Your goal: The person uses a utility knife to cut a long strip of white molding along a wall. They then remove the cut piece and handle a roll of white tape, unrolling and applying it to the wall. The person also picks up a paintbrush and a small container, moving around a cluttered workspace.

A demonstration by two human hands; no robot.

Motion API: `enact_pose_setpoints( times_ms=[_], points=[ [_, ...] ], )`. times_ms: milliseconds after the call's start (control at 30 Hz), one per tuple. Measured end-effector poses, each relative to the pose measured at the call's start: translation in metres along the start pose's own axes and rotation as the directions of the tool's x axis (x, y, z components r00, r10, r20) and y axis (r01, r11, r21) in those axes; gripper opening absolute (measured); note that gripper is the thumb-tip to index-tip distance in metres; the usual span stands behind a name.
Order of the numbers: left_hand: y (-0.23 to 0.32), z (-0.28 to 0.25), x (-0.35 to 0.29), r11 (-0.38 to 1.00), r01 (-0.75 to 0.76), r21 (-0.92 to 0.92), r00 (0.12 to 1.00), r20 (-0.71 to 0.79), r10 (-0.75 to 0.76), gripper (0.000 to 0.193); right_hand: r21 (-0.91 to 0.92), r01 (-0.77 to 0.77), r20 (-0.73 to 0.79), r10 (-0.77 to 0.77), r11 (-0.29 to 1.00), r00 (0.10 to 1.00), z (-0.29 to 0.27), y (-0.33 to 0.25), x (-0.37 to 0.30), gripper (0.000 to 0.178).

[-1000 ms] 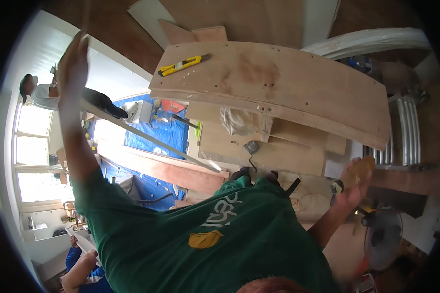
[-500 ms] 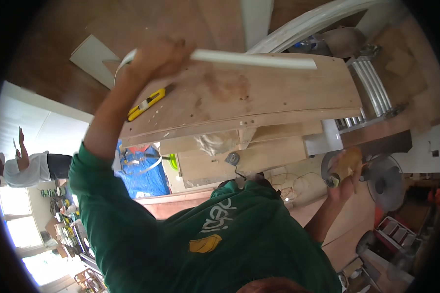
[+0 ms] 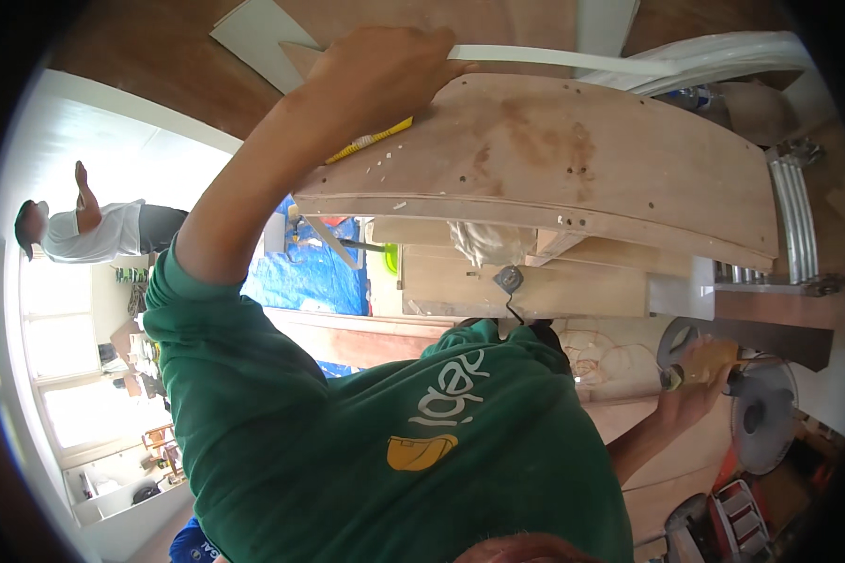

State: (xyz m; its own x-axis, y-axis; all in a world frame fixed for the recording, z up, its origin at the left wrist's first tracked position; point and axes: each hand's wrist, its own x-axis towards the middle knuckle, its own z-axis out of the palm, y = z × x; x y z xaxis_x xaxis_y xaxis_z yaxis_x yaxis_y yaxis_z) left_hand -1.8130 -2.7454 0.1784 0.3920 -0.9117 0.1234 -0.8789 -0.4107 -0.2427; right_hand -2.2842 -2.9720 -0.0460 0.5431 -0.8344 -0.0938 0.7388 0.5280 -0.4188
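Observation:
My left hand [image 3: 390,80], fingers closed, grips a long thin white strip [image 3: 554,58] that runs off to the right along the far edge of a curved wooden panel [image 3: 535,141]. Partly behind my left forearm, a yellow utility knife [image 3: 371,139] lies on the panel. At the right, away from the panel, my right hand [image 3: 690,399] is wrapped round a yellowish-tan object [image 3: 709,358] with a dark round end. Its exact kind is unclear.
Below the panel are a tape measure [image 3: 508,279] and a blue tarp [image 3: 310,272]. A folded metal ladder [image 3: 791,220] lies at the right, above a fan [image 3: 762,418]. Pale bundled strips [image 3: 723,64] curve at the far right. A person in white [image 3: 113,232] stands at the left.
My left hand has moved farther out over the panel's far edge with the white strip. The view has shifted, so the panel appears farther right. My right hand keeps its grip.

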Motion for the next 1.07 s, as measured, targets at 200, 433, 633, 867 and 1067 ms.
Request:
enact_pose_setpoints(
  times_ms=[200, 433, 633, 867, 1067],
  points=[
    [0.037, 0.038, -0.008, 0.976, -0.108, -0.188, 0.994, -0.046, 0.101, 0.035, 0.016, -0.028, 0.02, 0.027, 0.999, 0.999, 0.015, 0.003, 0.032, 0.047],
    [0.111, 0.087, 0.027, 0.941, -0.121, -0.315, 0.993, -0.026, 0.119, 0.049, -0.032, -0.032, 0.061, 0.034, 0.999, 0.998, 0.044, -0.013, 0.056, 0.046],
    [0.163, 0.074, 0.07, 0.897, -0.27, -0.349, 0.963, -0.094, 0.253, 0.047, -0.195, 0.083, 0.204, -0.042, 0.977, 0.978, 0.093, -0.046, 0.066, 0.049],
    [0.205, 0.065, 0.099, 0.852, -0.286, -0.438, 0.957, -0.173, 0.233, 0.04, -0.45, 0.504, 0.364, -0.363, 0.737, 0.857, 0.151, -0.081, 0.07, 0.049],
    [0.213, 0.059, 0.1, 0.774, -0.339, -0.535, 0.94, -0.173, 0.293, 0.039, -0.709, 0.609, 0.486, -0.38, 0.355, 0.787, 0.185, -0.088, 0.096, 0.055]
  ],
)
